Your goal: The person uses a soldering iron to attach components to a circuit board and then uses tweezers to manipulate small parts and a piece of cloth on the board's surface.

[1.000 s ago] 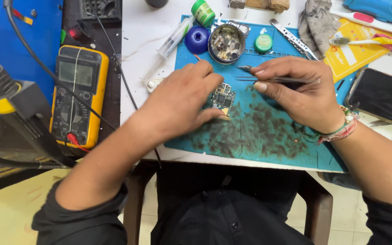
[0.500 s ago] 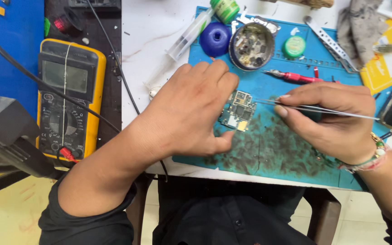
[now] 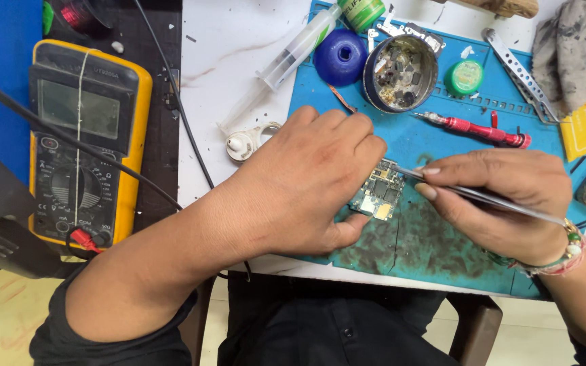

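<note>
We see our left hand (image 3: 306, 186) lying palm down on the blue work mat (image 3: 442, 146), fingers curled and thumb tucked under, pinning a small circuit board (image 3: 379, 193) at its left edge. The board sits flat on the mat near the front middle, just beside a dark smudged patch of the mat. Our right hand (image 3: 503, 203) is closed on a pair of slim metal tweezers (image 3: 483, 196), gripped between thumb and forefinger like a pen; the tips reach left to the top edge of the board, though we cannot tell whether they pinch anything there. The two hands are close, with only the board between them.

Behind our hands, a red-handled screwdriver (image 3: 479, 129) lies on the mat. Further back stand a round metal tin (image 3: 401, 71) full of small parts, a blue dome-shaped cap (image 3: 340, 57) just left of it and a small green round pot (image 3: 466, 76) to its right. A clear syringe (image 3: 286, 61) lies slanted across the white bench (image 3: 228, 47), half on the mat. To the left, on a dark pad, rests a yellow multimeter (image 3: 79, 142) with a black cable (image 3: 55, 132) crossing it. A grey rag (image 3: 571, 47) lies at the far right.
</note>
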